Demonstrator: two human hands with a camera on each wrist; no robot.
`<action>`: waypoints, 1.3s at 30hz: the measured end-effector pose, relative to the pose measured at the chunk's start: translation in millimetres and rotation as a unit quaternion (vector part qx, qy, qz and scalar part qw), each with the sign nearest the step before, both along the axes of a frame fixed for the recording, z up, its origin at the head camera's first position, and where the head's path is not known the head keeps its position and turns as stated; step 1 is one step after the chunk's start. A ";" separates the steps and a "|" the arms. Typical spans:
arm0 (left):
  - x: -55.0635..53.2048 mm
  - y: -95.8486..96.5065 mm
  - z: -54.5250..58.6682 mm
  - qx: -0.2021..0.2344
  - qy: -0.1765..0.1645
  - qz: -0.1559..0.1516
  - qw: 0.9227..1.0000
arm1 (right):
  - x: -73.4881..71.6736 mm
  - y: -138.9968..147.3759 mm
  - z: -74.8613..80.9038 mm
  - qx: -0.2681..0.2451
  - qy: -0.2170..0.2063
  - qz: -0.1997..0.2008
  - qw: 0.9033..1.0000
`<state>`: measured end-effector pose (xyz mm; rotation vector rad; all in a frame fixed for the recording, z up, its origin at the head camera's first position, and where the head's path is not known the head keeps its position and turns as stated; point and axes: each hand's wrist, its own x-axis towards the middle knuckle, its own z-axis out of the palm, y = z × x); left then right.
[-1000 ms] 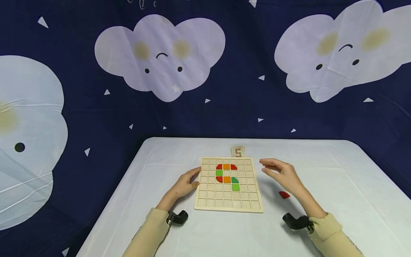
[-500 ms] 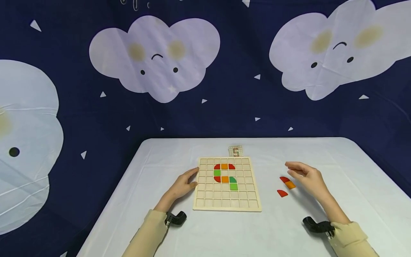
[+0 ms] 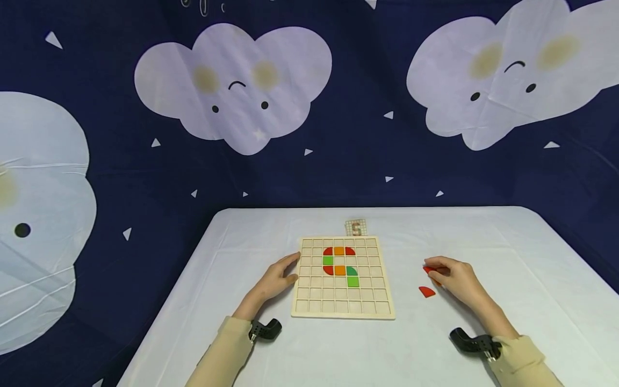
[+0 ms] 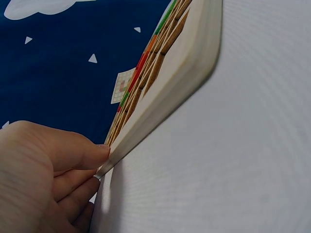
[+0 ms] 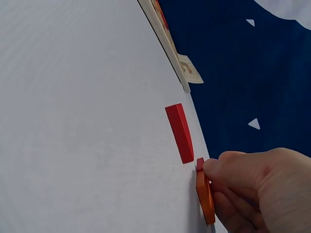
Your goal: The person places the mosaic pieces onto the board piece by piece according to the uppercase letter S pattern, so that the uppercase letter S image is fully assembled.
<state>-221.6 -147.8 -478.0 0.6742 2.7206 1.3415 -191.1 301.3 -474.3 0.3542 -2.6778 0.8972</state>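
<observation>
White desk [image 3: 377,355], wood grid board [image 3: 314,294] on it. L grip [image 3: 274,278] relaxed, touching board's L edge; R grip [image 3: 458,278] pinching red pc [image 3: 428,268] R of board, orange pc [image 5: 205,199] just beside, 2nd red pc [image 3: 427,292] nearby. Prob. pick-up step; next needs clean lift, no slip.

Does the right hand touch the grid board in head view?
No: the right hand is at the loose pieces, with white cloth showing between it and the grid board.
</observation>
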 end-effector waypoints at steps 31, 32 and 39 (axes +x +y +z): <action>-0.3 -1.3 1.0 -0.012 -0.003 -0.002 1.000 | -4.0 -7.7 -7.5 0.011 0.052 0.024 0.998; -0.3 -1.3 0.9 -0.013 -0.004 -0.002 1.000 | -4.2 -8.0 -7.9 0.010 0.051 0.025 0.998; -0.2 -0.5 -0.1 -0.016 -0.008 0.004 1.000 | -7.3 -10.8 -9.5 0.017 0.031 0.033 0.999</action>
